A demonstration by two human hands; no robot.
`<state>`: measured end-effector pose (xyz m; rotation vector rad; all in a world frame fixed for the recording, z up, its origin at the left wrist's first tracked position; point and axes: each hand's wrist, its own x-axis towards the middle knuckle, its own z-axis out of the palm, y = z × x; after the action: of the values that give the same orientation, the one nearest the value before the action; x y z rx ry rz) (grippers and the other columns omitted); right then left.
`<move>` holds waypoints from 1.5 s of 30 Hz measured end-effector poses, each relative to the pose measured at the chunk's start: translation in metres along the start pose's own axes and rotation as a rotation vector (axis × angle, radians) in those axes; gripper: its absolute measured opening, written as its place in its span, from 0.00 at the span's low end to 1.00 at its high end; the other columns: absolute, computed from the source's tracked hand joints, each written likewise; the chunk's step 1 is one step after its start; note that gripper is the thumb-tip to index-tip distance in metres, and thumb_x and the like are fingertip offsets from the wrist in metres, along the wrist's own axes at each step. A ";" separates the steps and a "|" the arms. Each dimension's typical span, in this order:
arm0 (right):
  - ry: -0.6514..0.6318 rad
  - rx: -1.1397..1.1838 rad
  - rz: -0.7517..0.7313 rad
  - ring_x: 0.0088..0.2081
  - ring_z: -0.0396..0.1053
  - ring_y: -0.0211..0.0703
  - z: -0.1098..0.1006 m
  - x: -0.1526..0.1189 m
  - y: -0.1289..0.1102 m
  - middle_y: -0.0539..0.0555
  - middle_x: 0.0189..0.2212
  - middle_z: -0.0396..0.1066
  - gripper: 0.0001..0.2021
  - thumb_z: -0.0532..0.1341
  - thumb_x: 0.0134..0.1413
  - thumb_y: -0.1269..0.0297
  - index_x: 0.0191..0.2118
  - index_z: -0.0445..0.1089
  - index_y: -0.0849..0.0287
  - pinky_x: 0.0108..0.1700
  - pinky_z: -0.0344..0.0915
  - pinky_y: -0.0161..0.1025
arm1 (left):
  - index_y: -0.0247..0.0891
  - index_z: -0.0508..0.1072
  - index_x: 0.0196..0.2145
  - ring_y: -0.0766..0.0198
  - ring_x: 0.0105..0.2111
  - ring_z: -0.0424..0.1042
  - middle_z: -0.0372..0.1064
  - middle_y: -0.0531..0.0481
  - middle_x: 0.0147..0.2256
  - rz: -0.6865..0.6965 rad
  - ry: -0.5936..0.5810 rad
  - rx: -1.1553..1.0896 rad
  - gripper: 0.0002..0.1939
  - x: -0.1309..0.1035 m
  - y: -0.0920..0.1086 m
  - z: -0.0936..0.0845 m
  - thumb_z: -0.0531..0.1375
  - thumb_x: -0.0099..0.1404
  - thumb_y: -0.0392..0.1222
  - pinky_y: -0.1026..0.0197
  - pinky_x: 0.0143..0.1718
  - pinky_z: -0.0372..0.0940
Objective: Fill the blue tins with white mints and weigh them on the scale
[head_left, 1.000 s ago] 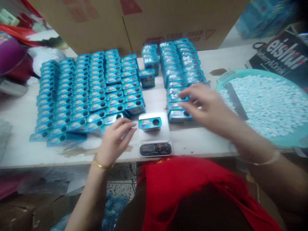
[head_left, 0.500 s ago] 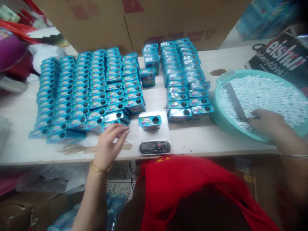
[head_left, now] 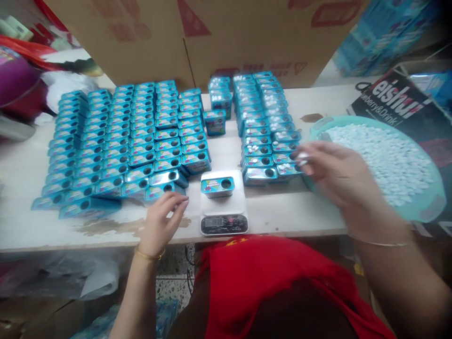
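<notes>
My right hand (head_left: pixel 339 181) is raised just left of the turquoise basin (head_left: pixel 436 200), its fingers pinched around a few small white candies (head_left: pixel 302 158). Beneath and beside those fingertips are filled blue tins (head_left: pixel 287 168) with white pieces on their tops. My left hand (head_left: pixel 164 219) hovers at the table's front, fingers loosely curved and nothing visible in them, close to another blue tin (head_left: pixel 155 192). Between both hands, one blue tin (head_left: pixel 213 186) with a dark round opening lies on a white digital scale (head_left: pixel 223 207).
Rows of blue tins (head_left: pixel 116 141) with dark openings fill the left side. A large cardboard box (head_left: pixel 212 37) stands behind. White candies (head_left: pixel 388 160) fill the basin, with a dark printed box (head_left: pixel 399 101) behind it. A purple object (head_left: pixel 19 75) sits far left.
My right hand has left the basin and moved left, now pinching candies. The flat scoop it held is no longer in it. My left hand has barely moved.
</notes>
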<state>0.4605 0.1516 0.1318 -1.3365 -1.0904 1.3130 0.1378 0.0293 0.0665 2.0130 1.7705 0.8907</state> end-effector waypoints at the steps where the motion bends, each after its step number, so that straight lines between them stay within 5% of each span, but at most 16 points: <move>1: -0.121 0.033 -0.001 0.22 0.61 0.32 0.023 -0.005 0.000 0.52 0.26 0.69 0.04 0.67 0.45 0.64 0.29 0.74 0.59 0.24 0.57 0.36 | 0.37 0.72 0.37 0.63 0.38 0.68 0.69 0.47 0.36 0.000 -0.002 -0.006 0.07 -0.001 0.000 0.001 0.55 0.66 0.38 0.61 0.39 0.63; 4: -0.364 0.029 -0.031 0.21 0.62 0.32 0.077 -0.014 0.009 0.48 0.23 0.69 0.06 0.64 0.49 0.62 0.30 0.72 0.59 0.26 0.61 0.35 | 0.36 0.72 0.37 0.63 0.38 0.68 0.69 0.46 0.36 -0.003 -0.004 -0.025 0.06 -0.004 0.000 0.003 0.55 0.66 0.37 0.60 0.40 0.63; 8: -0.487 -0.082 -0.117 0.23 0.64 0.33 0.103 -0.012 0.031 0.46 0.20 0.67 0.06 0.62 0.52 0.63 0.31 0.71 0.61 0.28 0.62 0.35 | 0.36 0.72 0.38 0.63 0.39 0.68 0.69 0.46 0.37 -0.027 0.008 -0.040 0.07 -0.012 -0.003 0.004 0.55 0.66 0.36 0.60 0.42 0.63; 12: -0.537 -0.222 -0.224 0.26 0.67 0.35 0.100 -0.011 0.040 0.49 0.26 0.70 0.07 0.59 0.55 0.64 0.34 0.71 0.61 0.31 0.64 0.36 | 0.36 0.72 0.39 0.63 0.40 0.68 0.69 0.46 0.37 -0.049 0.019 -0.058 0.07 -0.019 -0.006 0.005 0.55 0.66 0.36 0.61 0.42 0.63; 19: -0.599 -0.757 -0.642 0.40 0.69 0.44 0.097 -0.017 0.024 0.58 0.37 0.74 0.09 0.53 0.60 0.71 0.37 0.71 0.61 0.43 0.62 0.41 | 0.36 0.72 0.39 0.63 0.39 0.68 0.69 0.46 0.37 -0.054 0.022 -0.081 0.07 -0.018 -0.007 0.007 0.55 0.66 0.37 0.60 0.41 0.64; 29: -0.735 -1.139 -0.590 0.35 0.65 0.42 0.110 -0.015 0.004 0.59 0.32 0.69 0.11 0.51 0.60 0.75 0.33 0.71 0.65 0.38 0.59 0.38 | 0.37 0.72 0.39 0.62 0.40 0.68 0.69 0.46 0.37 -0.056 0.015 -0.072 0.08 -0.020 -0.015 0.012 0.54 0.66 0.39 0.60 0.42 0.64; 40: -0.695 -1.100 -0.597 0.37 0.66 0.45 0.112 -0.014 0.006 0.60 0.35 0.69 0.08 0.55 0.58 0.73 0.34 0.72 0.65 0.39 0.61 0.40 | 0.37 0.72 0.39 0.62 0.41 0.68 0.69 0.46 0.37 -0.094 -0.020 -0.086 0.08 -0.023 -0.018 0.022 0.54 0.67 0.39 0.60 0.42 0.63; 45: -0.597 -0.779 -0.577 0.40 0.68 0.44 0.079 -0.015 -0.001 0.56 0.37 0.72 0.10 0.53 0.59 0.71 0.38 0.72 0.59 0.43 0.63 0.42 | 0.37 0.72 0.38 0.62 0.39 0.69 0.69 0.46 0.36 -0.092 -0.027 -0.072 0.09 -0.025 -0.019 0.022 0.54 0.66 0.40 0.60 0.41 0.64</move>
<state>0.3815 0.1397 0.1359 -0.9955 -2.3662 0.8688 0.1362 0.0119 0.0326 1.8750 1.7747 0.8816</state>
